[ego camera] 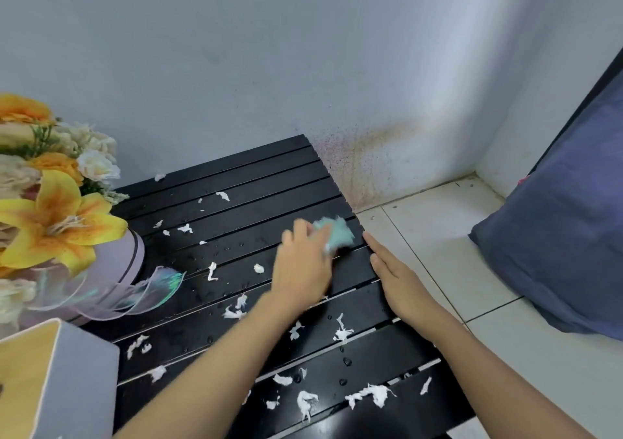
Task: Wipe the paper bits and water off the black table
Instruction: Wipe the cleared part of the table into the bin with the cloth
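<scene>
— Your left hand (301,263) is out at 1 o'clock on the bench (236,172), gripping a teal cloth (335,234). The hand is blurred, so I cannot make out each finger, but they curl over the cloth and its frayed end sticks out past them.

— Agreed. The cloth lies on the slats near the bench's 3 o'clock edge. Your right hand (396,280) is just beside it, open, with its fingers straight and together along that edge and pointing toward 12.

— The paper bits (374,393) are scattered over most of the slats. The thickest patch is at 6 o'clock, close to you between your forearms, and more lie at 8 and 11.

— You also have water drops (347,361) beading on the black slats, mostly from the middle down to 6 o'clock.

— At 9 o'clock a bunch of yellow and white flowers (60,223) stands in a pale pink tub (133,253) with a clear ribbon. It sits on the bench, well apart from your hands.

— At 7 o'clock a tissue box (67,381) fills the near corner. I cannot tell whether it rests on the bench.

— Off the bench at 3 o'clock, a blue pillow (556,236) lies on the white tiled floor (438,216), apart from your right hand.
</scene>
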